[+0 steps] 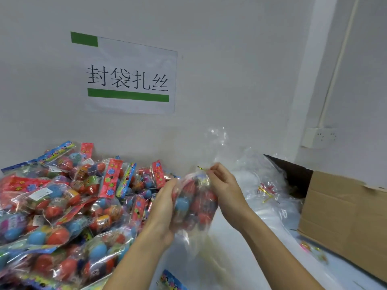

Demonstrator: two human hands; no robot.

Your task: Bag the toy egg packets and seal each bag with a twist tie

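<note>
Fingertips (210, 171) of the right hand (225, 188) are pinched at the gathered neck of the clear bag (194, 204), right where a gold twist tie (200, 168) pokes out to the left of them. Whether the tie is fully wound on is too blurred to tell. Below that pinch the bag hangs full, red and blue toy eggs (182, 204) showing through the plastic, and the loose top of the bag fans upward above the fingers against the wall (230, 70).

Over on the other side, the left hand (163, 208) cups the bag's flank, fingers curled round its side, palm pressed to the plastic. So the bag sits squarely between the two hands, held up off the white table (240, 268).

To the left, a big heap of egg packets (62, 206) with red and blue flowered header cards covers the table's left part. Behind the right hand lies a pile of empty clear bags (261, 206), with a few spare gold ties (266, 193) on top. A cardboard box (345, 216) stands at the right edge. On the wall, a paper sign (129, 80) with green bars, and a white socket (319, 137) farther right.
</note>
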